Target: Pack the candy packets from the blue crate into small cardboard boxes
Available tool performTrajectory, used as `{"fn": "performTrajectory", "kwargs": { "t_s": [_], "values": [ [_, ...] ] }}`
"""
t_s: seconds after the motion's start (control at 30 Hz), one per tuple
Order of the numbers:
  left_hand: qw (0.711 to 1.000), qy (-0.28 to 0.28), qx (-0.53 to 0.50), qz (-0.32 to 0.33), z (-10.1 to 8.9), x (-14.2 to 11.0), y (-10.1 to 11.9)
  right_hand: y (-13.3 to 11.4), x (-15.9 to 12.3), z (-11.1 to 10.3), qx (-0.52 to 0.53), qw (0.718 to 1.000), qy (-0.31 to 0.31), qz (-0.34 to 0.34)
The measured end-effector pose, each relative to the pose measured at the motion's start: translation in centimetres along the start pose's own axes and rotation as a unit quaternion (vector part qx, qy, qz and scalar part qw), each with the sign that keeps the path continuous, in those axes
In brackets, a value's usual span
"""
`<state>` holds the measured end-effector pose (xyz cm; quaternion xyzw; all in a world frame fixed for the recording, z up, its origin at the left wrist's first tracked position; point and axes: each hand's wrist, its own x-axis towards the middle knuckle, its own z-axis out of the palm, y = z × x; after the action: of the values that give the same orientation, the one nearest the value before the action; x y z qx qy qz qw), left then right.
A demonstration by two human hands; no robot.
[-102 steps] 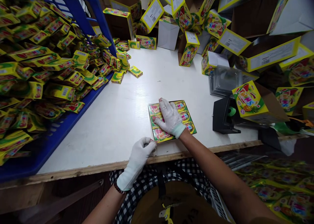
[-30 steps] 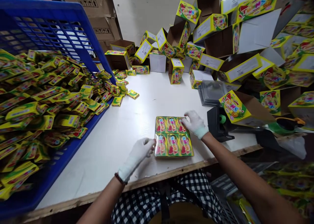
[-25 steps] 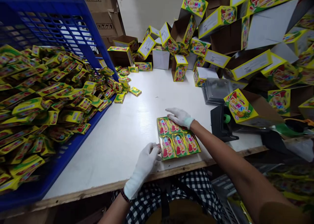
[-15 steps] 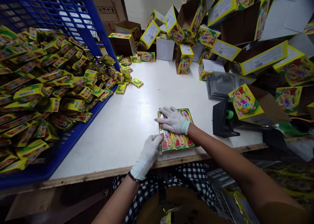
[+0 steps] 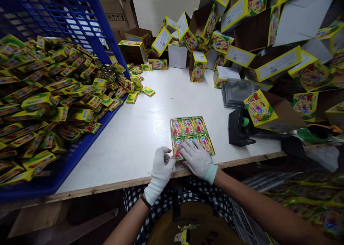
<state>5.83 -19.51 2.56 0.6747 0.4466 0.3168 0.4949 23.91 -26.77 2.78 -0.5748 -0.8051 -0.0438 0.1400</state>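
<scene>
A flat block of small yellow-green printed packs [image 5: 189, 126] lies on the white table [image 5: 120, 148], in two rows of three. My right hand [image 5: 196, 159], in a white glove, rests on the near row with its fingers spread. My left hand [image 5: 161, 169], also gloved, has its fingers bunched at the block's near left corner and seems to pinch it. The two hands nearly touch. The near row is partly hidden under my right hand.
A blue plastic crate [image 5: 67, 19] heaped with small yellow packs stands at the left, with loose packs [image 5: 131, 98] beside it. Open printed cartons [image 5: 197, 66] crowd the back and right, near clear plastic trays [image 5: 238, 92] and a black tape dispenser [image 5: 240, 126].
My right hand has moved from the far side of the block to its near row, uncovering the far row. My left hand has closed in on the near left corner.
</scene>
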Motion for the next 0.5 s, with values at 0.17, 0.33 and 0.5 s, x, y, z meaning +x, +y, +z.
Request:
{"fn": "performTrajectory", "kwargs": {
  "t_s": [0.17, 0.33, 0.5],
  "values": [
    [0.886, -0.091, 0.205, 0.407, -1.0, 1.0, -0.6, -1.2, -2.2, 0.5, 0.063, 0.993, 0.098, 0.016],
    [0.846, -0.056, 0.22, 0.482, -1.1, 2.2, -1.0, 4.2, -7.0, -3.1, 0.175, 0.933, 0.245, 0.198],
    [0.845, -0.048, 0.204, 0.491, -0.7, 2.6, -1.4, 12.9, -13.3, -5.4, 0.154, 0.717, 0.336, 0.591]
  ]
}}
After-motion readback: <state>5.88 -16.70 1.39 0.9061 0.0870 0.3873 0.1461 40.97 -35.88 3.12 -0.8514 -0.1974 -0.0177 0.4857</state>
